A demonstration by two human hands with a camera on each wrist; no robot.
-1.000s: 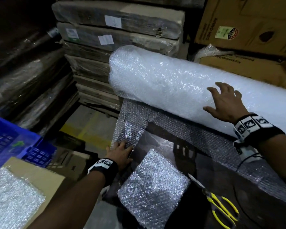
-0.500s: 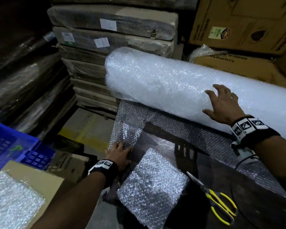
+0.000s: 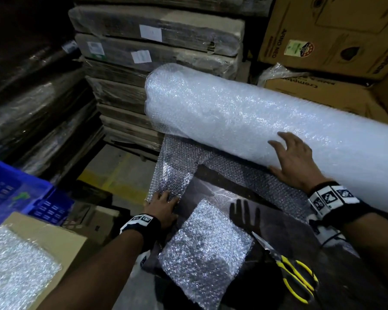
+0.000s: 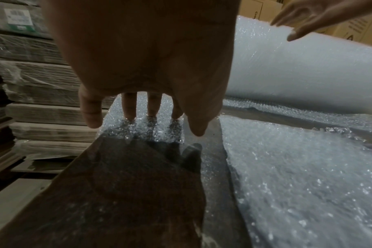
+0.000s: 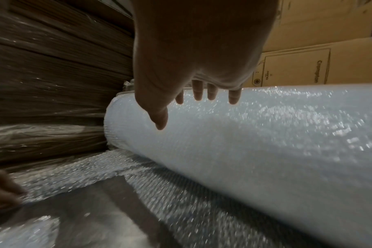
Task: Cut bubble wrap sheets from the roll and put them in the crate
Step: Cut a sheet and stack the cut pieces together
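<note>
A big white bubble wrap roll (image 3: 244,117) lies across the dark table (image 3: 211,189). My right hand (image 3: 282,151) rests flat on its near side, fingers spread and straight, also seen in the right wrist view as the right hand (image 5: 202,99) on the roll (image 5: 265,142). A loose unrolled tail (image 3: 173,173) runs to the table's left edge. There my left hand (image 3: 164,198) presses it down with straight fingers (image 4: 130,110). A cut sheet (image 3: 204,249) lies near me, and yellow-handled scissors (image 3: 296,278) lie to its right. The blue crate (image 3: 14,193) stands at the left.
A cardboard box (image 3: 54,238) with a bubble wrap sheet (image 3: 16,269) on it sits at lower left, beside the crate. Wrapped stacks of flat cartons (image 3: 157,54) rise behind the roll, and brown boxes (image 3: 336,36) at the back right. Floor with a yellow line (image 3: 114,175) shows left of the table.
My right hand has slid a little down the roll's near side toward the table. My left hand stays pressed on the loose tail.
</note>
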